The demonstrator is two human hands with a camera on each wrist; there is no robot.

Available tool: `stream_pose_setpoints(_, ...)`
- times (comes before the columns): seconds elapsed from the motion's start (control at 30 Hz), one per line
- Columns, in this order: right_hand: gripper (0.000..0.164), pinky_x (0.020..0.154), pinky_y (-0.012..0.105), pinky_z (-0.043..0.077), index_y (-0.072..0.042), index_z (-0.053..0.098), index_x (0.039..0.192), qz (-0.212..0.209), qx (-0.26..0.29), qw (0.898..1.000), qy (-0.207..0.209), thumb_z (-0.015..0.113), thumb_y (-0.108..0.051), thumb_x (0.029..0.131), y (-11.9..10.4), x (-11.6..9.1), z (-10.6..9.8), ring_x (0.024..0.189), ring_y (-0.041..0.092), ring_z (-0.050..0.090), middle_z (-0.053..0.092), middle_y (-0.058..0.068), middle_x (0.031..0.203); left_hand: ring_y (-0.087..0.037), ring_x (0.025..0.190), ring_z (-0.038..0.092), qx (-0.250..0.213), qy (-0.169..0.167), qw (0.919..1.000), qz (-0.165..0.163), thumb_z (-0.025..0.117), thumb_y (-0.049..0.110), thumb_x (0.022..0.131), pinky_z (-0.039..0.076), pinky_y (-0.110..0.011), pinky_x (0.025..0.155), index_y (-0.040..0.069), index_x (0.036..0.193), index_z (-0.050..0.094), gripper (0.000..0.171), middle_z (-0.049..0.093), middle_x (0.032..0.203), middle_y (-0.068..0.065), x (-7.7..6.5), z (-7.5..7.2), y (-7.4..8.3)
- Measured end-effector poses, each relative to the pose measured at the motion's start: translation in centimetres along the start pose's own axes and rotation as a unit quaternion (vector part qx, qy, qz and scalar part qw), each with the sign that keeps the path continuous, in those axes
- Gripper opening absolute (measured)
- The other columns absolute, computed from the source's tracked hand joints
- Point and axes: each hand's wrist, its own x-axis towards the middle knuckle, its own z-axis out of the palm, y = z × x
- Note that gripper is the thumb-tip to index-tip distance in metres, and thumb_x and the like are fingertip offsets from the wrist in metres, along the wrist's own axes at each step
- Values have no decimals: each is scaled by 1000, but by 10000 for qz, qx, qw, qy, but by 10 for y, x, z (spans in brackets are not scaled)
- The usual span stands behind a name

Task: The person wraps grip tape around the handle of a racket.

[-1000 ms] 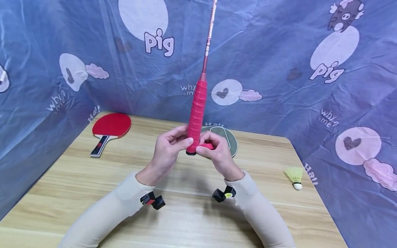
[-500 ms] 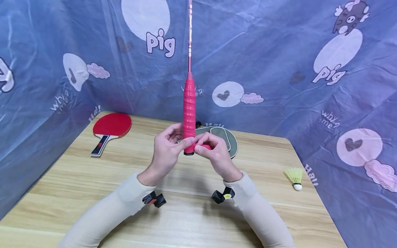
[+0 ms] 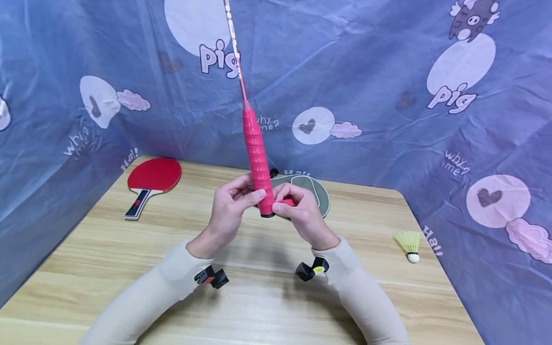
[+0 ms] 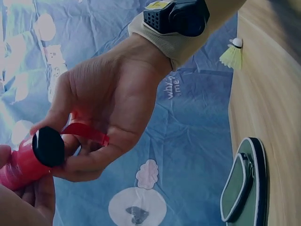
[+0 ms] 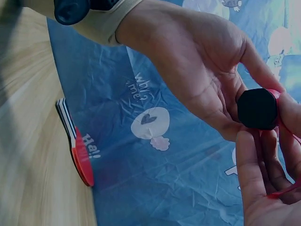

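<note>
A badminton racket (image 3: 257, 155), its handle wrapped in pinkish-red grip tape, stands nearly upright over the table, with the shaft leaning left. Its head is out of view. My left hand (image 3: 227, 207) holds the handle near the bottom, thumb across the front and fingers behind. At the butt, my right hand (image 3: 304, 211) pinches the tape where a loose red strip (image 3: 288, 202) leaves the handle. In the left wrist view that strip (image 4: 88, 132) curves into the right palm. The black butt cap (image 5: 257, 109) faces the right wrist camera.
A red table tennis bat (image 3: 154, 175) lies at the back left of the wooden table (image 3: 129, 268). Behind the hands is a grey-green case (image 3: 320, 194) with pale piping. A yellow shuttlecock (image 3: 408, 244) lies at the right edge. Blue printed cloth (image 3: 366, 62) surrounds the back and sides.
The racket's shaft has swung from leaning right, through upright, to leaning left. Both hands stay at the bottom of the handle, with the tape strip still in the right hand.
</note>
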Motion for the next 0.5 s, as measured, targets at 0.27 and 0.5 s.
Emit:
stream_pose_setpoints(0.27,19,78,21,55,-12,64,83,-159,107,9997,-163,65,7,85,1,1,0,97,14,59,64,0,98,-15,89,60,736,-7,9973,-52,77,-2,85,54,-19,80,-3,124,60,42,62,100,-4,-1,1,3)
stream_pose_setpoints(0.5,11,81,23,56,-9,66,83,95,355,9977,-571,77,-7,85,4,2,-7,98,16,58,63,1,96,-14,80,65,1467,-426,9882,-63,77,4,87,54,-22,71,-1,121,70,36,70,98,-15,0,-8,9)
